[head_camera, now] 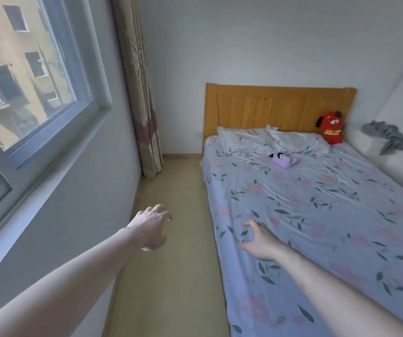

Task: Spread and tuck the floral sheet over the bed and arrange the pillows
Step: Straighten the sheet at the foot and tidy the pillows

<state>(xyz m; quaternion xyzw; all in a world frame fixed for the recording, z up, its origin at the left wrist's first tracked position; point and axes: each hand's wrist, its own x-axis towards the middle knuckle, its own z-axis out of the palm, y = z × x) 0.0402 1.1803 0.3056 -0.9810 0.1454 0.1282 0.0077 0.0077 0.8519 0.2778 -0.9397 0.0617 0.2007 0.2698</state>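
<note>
Two bare hands reach forward, both grips loose and holding nothing: the left hand (150,227) hangs over the tan floor (171,263) beside the bed, the right hand (260,240) over the near left edge of the pale floral sheet (317,215). The sheet already covers the bed, still creased in the middle. Two matching floral pillows (268,139) lie at the wooden headboard (278,107). A hard tug at this edge could drag them askew, or roll the small purple plush toy (283,160) off.
</note>
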